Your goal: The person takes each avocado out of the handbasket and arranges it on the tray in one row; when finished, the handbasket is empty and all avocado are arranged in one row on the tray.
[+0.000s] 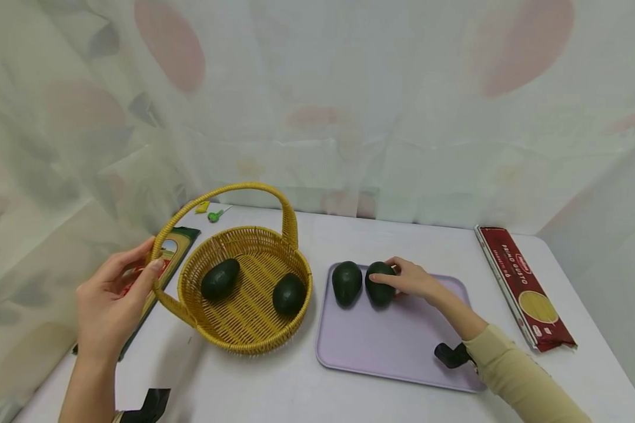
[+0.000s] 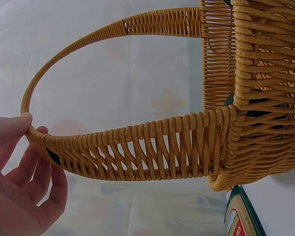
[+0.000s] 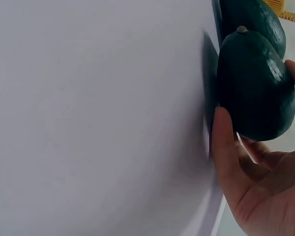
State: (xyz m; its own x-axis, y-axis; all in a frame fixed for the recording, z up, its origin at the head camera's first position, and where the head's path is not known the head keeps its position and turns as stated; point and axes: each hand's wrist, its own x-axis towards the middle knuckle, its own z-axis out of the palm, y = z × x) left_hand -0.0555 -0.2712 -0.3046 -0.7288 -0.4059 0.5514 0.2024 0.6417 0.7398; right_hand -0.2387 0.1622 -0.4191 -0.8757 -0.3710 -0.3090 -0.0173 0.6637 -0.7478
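My left hand [image 1: 113,294] pinches the side of the tall handle of a yellow wicker basket [image 1: 249,345]; in the left wrist view the thumb and fingers meet on the handle [image 2: 137,147]. Two dark green avocados [image 1: 220,279] lie apart inside the basket. On a lilac tray [image 1: 391,346], my right hand [image 1: 410,279] grips an avocado [image 1: 379,294] from its right side, thumb and fingers around it. Close to its left lies another avocado [image 1: 347,284]. The right wrist view shows the gripped avocado [image 3: 255,88] at or very near the tray surface.
A red spaghetti pack [image 1: 526,288] lies to the right of the tray. Behind my left hand is a green-edged pack [image 1: 174,247], partly hidden by the handle. Small green [image 1: 214,216] and yellow items [image 1: 202,207] lie at the back left, before a patterned curtain [image 1: 349,117].
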